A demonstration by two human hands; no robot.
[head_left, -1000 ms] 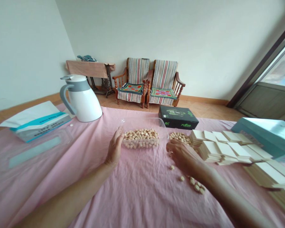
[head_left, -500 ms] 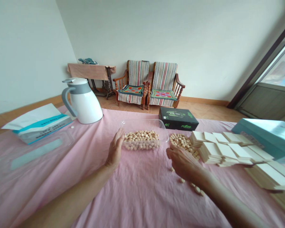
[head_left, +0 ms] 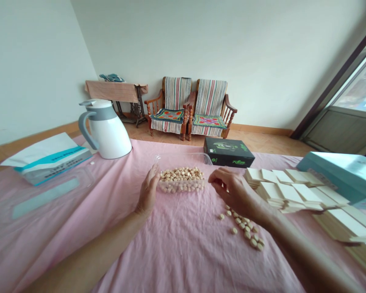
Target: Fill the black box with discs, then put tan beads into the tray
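Small round beige wooden-looking pieces (head_left: 183, 175) fill much of a clear plastic box (head_left: 198, 156) in front of me. My left hand (head_left: 148, 189) holds the box's left end, thumb at the front and fingers along the side. At the box's right end is my right hand (head_left: 232, 189), its fingers curled and pressed together; anything inside them is hidden. More loose round pieces (head_left: 247, 228) lie on the pink cloth below and beside my right hand, which covers part of that area.
Stacks of pale rectangular tiles (head_left: 289, 193) stand right, beside a light blue box (head_left: 338, 171). A black box (head_left: 228, 152) sits behind. Left are a white jug (head_left: 110, 134), a tissue pack (head_left: 55, 162) and a clear lid (head_left: 45, 197). Two chairs (head_left: 190, 106) stand beyond the pink-covered table (head_left: 158, 244).
My right hand has moved slightly left and up, closer to the box's right end. More loose pieces show below it, and those behind it are now covered. My left hand stays put.
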